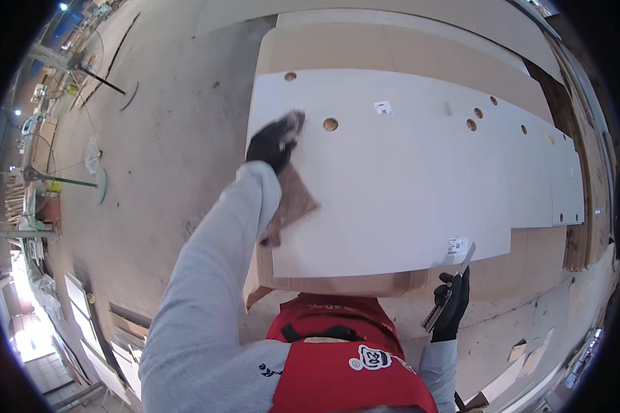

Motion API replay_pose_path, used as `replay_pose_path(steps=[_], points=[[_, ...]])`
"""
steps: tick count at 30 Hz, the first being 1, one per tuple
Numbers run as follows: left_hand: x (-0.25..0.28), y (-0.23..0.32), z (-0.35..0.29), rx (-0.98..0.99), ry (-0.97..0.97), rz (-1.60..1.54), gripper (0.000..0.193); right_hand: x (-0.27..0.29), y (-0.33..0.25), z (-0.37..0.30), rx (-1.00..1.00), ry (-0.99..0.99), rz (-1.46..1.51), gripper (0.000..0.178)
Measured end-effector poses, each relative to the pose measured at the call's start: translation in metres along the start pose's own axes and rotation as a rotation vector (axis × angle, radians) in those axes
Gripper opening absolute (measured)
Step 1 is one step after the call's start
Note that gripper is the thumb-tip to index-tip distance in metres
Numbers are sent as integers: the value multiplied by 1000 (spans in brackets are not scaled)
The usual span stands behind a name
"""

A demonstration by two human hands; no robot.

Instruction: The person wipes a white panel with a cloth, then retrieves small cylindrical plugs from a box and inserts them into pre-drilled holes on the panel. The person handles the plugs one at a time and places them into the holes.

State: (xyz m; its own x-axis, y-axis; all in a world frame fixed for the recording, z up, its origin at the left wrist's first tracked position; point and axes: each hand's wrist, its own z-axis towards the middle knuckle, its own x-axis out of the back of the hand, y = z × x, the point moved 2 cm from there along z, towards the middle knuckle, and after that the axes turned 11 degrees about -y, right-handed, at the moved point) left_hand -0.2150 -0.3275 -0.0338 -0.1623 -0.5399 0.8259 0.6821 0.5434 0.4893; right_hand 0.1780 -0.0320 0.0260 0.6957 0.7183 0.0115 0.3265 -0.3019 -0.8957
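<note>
A large white panel (406, 179) with several round holes and stickers lies flat in front of me. My left hand (272, 146), in a black glove, is closed on a crumpled brown rag (296, 199) at the panel's left end. The rag hangs past my wrist and rests partly on the panel. At the panel's near edge my right hand (452, 303), also gloved in black, grips a slim tool with a flat metal blade (469, 253). Its blade points away from me, beside a white label (457, 246); its exact kind is unclear.
Brown cardboard (337, 48) lies under the panel and sticks out at its far and near sides. Concrete floor (186, 103) stretches to the left. Stands with thin poles (72, 182) are at the far left; boards (103, 365) lean at the lower left.
</note>
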Motion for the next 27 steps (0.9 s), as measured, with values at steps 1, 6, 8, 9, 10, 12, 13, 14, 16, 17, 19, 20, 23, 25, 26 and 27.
replay_pose_path(steps=[1,6,8,9,10,12,13,14,16,17,19,20,23,25,26,27], points=[[0,-11,5,56,2,99,41,-8,-2,-3,8,-32,-10,46],[0,26,-73,64,-142,-367,41,-26,3,-21,-16,-48,-69,47],[5,60,-131,5,-268,-407,47,-30,11,-26,-68,-43,-72,44],[8,78,-160,-87,-302,-319,51,-32,14,-28,-77,-47,-62,43],[15,90,-185,-145,-375,-129,52,-35,18,-30,-95,-60,-52,44],[14,90,-194,-198,-340,-126,49,-43,24,-34,-126,-84,-39,45],[14,85,-190,-225,-315,-141,48,-49,27,-38,-105,-126,-67,46],[11,74,-180,-122,-339,-115,47,-55,29,-42,-97,-173,-95,46],[2,52,-149,-33,-267,-51,46,-68,34,-46,-94,-243,-143,46],[0,45,-138,-26,-224,15,45,-75,37,-49,-102,-267,-166,46],[-3,40,-133,7,-211,-42,44,-87,43,-54,-142,-312,-193,46],[-1,41,-142,5,-238,-114,44,-93,48,-56,-169,-332,-198,46],[3,70,-194,-166,-402,-112,45,-111,63,-63,-188,-428,-228,47],[8,91,-239,-194,-541,-358,46,-124,76,-70,-148,-512,-270,47],[12,100,-260,-200,-621,-333,44,-129,81,-73,-127,-551,-408,47],[14,107,-278,-200,-734,-265,42,-136,84,-76,25,-602,-549,47]])
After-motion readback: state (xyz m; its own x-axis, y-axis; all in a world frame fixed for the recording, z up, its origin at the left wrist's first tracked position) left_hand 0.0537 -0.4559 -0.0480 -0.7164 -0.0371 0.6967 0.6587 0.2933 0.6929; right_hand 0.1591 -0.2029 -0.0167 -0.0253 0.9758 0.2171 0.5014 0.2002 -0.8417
